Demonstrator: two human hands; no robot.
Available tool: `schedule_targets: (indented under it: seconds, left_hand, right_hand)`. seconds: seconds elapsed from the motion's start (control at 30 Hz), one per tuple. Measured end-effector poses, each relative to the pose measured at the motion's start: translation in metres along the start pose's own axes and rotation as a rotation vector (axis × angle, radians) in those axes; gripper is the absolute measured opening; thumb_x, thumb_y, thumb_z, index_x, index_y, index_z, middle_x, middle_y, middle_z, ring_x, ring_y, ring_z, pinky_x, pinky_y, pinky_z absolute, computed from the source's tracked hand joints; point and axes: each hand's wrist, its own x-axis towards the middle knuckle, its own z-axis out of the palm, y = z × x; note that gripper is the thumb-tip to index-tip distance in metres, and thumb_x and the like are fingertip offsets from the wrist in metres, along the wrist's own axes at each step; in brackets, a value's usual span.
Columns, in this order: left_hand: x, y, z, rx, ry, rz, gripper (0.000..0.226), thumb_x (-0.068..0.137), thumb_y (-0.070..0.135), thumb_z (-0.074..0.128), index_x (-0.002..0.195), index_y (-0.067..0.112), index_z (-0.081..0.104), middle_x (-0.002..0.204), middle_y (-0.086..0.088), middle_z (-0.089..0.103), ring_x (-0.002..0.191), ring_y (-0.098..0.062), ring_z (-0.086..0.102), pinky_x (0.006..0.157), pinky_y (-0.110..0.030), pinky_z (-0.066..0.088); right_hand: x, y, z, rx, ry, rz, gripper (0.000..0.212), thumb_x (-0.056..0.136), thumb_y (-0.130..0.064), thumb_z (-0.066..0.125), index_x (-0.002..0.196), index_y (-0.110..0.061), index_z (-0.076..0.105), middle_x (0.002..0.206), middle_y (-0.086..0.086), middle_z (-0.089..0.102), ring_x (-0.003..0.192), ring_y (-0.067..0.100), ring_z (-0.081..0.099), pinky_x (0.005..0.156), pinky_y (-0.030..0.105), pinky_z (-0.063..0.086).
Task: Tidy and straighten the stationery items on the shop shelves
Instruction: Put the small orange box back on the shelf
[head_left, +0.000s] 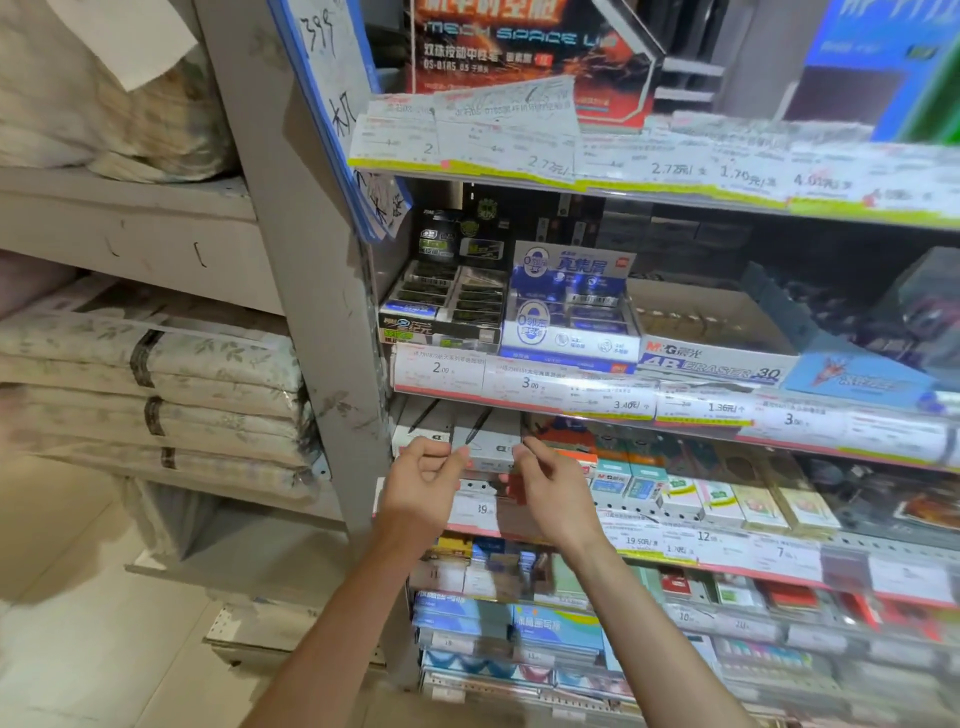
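Observation:
A grey-white pen box (485, 448) with a black pen printed on it stands at the left end of the third shelf, beside a similar white box (415, 431). My left hand (423, 486) reaches up with curled fingers and pinches the grey box's left edge. My right hand (550, 488) pinches its right edge between thumb and fingertips. The box's lower front is hidden behind my fingers.
On the shelf above stand a black eraser display box (441, 312), a blue-white eraser box (571, 317) and an M&G 4B eraser box (711, 343). Small colourful boxes (727, 499) fill the row to the right. A grey upright (311, 260) and bagged bedding (156, 374) lie left.

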Motion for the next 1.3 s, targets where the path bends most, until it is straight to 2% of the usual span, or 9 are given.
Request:
schedule_targets:
  seconds: [0.1,0.27,0.33,0.43,0.5,0.6,0.73,1.1,1.3]
  left_hand:
    - [0.0,-0.004,0.005,0.058,-0.013,0.014,0.016,0.09,0.038,0.067,0.085,0.024,0.063,0.072,0.003,0.07,0.066,-0.021,0.061,0.061,-0.039,0.048]
    - [-0.004,-0.013,-0.008,0.422,-0.029,0.19,0.015,0.09,0.045,0.062,0.098,0.032,0.063,0.085,0.014,0.068,0.078,-0.012,0.063,0.072,-0.033,0.051]
    - [-0.007,-0.015,-0.012,0.604,0.088,0.343,0.018,0.089,0.039,0.066,0.103,0.028,0.064,0.088,0.015,0.063,0.082,-0.009,0.059,0.072,-0.028,0.047]
    - [-0.007,-0.015,-0.016,0.794,0.221,0.722,0.02,0.086,0.025,0.073,0.102,0.015,0.068,0.092,0.004,0.061,0.085,-0.011,0.057,0.07,-0.02,0.045]
    - [0.001,-0.017,-0.018,0.85,0.178,0.907,0.027,0.085,0.024,0.073,0.108,0.01,0.068,0.103,-0.002,0.062,0.098,-0.018,0.057,0.083,-0.026,0.048]
    - [0.015,-0.017,-0.019,0.939,0.014,0.857,0.038,0.085,0.033,0.066,0.119,0.016,0.065,0.121,-0.002,0.059,0.117,-0.021,0.049,0.102,-0.034,0.033]
    - [0.029,-0.015,-0.015,1.051,-0.099,0.824,0.039,0.089,0.039,0.059,0.122,0.019,0.064,0.115,0.0,0.061,0.111,-0.023,0.051,0.096,-0.035,0.033]
    - [0.036,-0.009,-0.008,1.052,-0.125,0.745,0.041,0.09,0.045,0.062,0.124,0.021,0.063,0.115,0.006,0.065,0.106,-0.022,0.052,0.097,-0.032,0.029]
    - [0.038,-0.011,-0.006,1.04,-0.116,0.722,0.04,0.091,0.043,0.062,0.123,0.02,0.064,0.116,0.005,0.066,0.108,-0.023,0.052,0.097,-0.034,0.032]
  right_hand:
    - [0.003,0.01,0.001,-0.136,0.042,-0.036,0.048,0.102,-0.042,0.045,0.139,-0.014,0.056,0.138,-0.001,0.061,0.131,0.018,0.053,0.108,0.024,0.037]
    - [0.0,0.014,-0.006,-0.473,0.141,-0.192,0.046,0.101,-0.046,0.047,0.138,-0.02,0.057,0.109,0.003,0.076,0.1,0.022,0.069,0.078,0.028,0.048]
    - [0.0,0.017,-0.012,-0.552,0.185,-0.272,0.046,0.099,-0.047,0.049,0.135,-0.019,0.059,0.1,0.002,0.076,0.095,0.023,0.068,0.076,0.03,0.049]
    - [0.002,0.023,-0.023,-0.768,0.231,-0.431,0.047,0.095,-0.05,0.055,0.128,-0.018,0.064,0.11,0.003,0.066,0.104,0.026,0.056,0.087,0.037,0.046]
    - [0.007,0.025,-0.027,-0.909,0.204,-0.513,0.054,0.091,-0.057,0.054,0.13,-0.021,0.061,0.119,0.005,0.061,0.108,0.028,0.051,0.091,0.041,0.043]
    - [0.018,0.024,-0.027,-0.965,0.058,-0.512,0.062,0.089,-0.062,0.05,0.14,-0.027,0.051,0.141,0.004,0.051,0.128,0.029,0.043,0.106,0.045,0.034]
    - [0.027,0.027,-0.022,-0.91,0.024,-0.457,0.056,0.094,-0.058,0.049,0.14,-0.028,0.051,0.147,0.001,0.049,0.134,0.029,0.043,0.111,0.043,0.029]
    - [0.03,0.038,-0.031,-0.881,0.063,-0.445,0.057,0.095,-0.042,0.055,0.148,-0.024,0.042,0.155,-0.003,0.04,0.145,0.024,0.029,0.113,0.04,0.028]
    - [0.028,0.04,-0.026,-0.846,0.082,-0.427,0.062,0.093,-0.055,0.052,0.145,-0.022,0.046,0.151,0.0,0.046,0.14,0.023,0.037,0.113,0.038,0.028]
